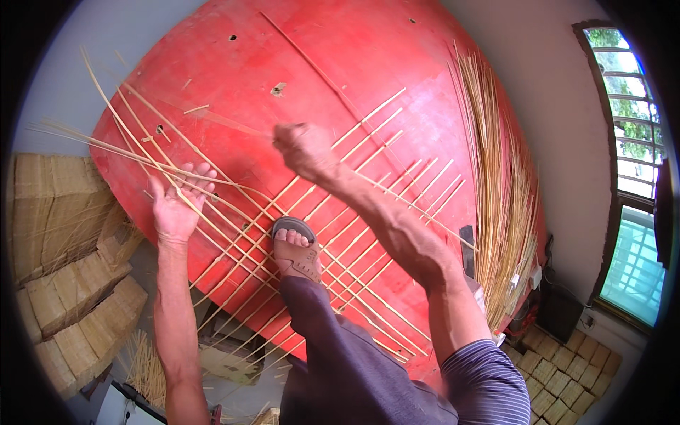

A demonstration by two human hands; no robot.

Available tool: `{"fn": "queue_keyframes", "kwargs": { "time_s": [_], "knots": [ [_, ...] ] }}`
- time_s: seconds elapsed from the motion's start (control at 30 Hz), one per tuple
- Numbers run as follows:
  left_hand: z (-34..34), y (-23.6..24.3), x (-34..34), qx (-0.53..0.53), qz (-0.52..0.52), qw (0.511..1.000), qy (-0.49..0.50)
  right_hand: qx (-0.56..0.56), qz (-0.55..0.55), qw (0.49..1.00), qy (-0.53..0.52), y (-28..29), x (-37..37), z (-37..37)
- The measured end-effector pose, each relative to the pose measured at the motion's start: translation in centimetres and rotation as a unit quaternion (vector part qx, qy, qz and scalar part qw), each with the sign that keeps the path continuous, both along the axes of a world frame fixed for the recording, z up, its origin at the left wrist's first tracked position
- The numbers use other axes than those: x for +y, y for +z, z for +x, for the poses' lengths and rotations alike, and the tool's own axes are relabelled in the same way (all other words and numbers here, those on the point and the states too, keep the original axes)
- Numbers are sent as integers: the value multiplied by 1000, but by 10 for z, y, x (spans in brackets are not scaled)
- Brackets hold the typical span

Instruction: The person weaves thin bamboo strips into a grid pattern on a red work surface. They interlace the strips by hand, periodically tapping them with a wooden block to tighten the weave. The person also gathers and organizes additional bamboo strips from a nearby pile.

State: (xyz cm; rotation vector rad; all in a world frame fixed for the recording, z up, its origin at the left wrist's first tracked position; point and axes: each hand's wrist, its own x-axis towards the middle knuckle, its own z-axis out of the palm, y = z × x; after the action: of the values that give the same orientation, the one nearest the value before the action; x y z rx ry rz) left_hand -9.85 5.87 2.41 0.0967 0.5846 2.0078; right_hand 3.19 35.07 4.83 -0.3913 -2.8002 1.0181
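Note:
Pale bamboo strips (pixel 354 280) lie crossed in an open lattice on a red sheet. My left hand (pixel 180 205) is on the left, palm up with its fingers spread, and the long ends of several strips pass across it without being gripped. My right hand (pixel 306 152) is a fist above the far side of the lattice, slightly smeared by motion. A thin strip (pixel 418 207) runs past my right forearm towards that fist, and a faint streak shows beyond it. My sandalled foot (pixel 292 244) presses on the middle of the lattice.
The red sheet (pixel 205 57) has several small holes. A thick bundle of loose strips (pixel 496 156) lies along its right edge, with a dark flat tool (pixel 467 249) beside it. Stacked pale bundles (pixel 71 283) stand left, more blocks (pixel 567 372) lower right. A barred window (pixel 630 120) is at right.

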Motion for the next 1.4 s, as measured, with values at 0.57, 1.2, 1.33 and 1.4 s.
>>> {"fn": "queue_keyframes", "kwargs": {
  "time_s": [0.57, 1.2, 1.33, 1.4],
  "knots": [
    [-14, 12, 8, 74, -158, 984, -47, 193, 4, 979, -69, 8, -39, -27],
    [2, -19, -76, -7, -320, 904, 283, -110, -2, 993, 45, -32, 8, 31],
    [34, -42, -106, -92, -293, 892, 333, -34, 126, 987, 91, -53, 42, 18],
    [49, -45, -112, -124, -267, 882, 368, -8, 99, 989, 112, -53, 37, 3]
  ]
}}
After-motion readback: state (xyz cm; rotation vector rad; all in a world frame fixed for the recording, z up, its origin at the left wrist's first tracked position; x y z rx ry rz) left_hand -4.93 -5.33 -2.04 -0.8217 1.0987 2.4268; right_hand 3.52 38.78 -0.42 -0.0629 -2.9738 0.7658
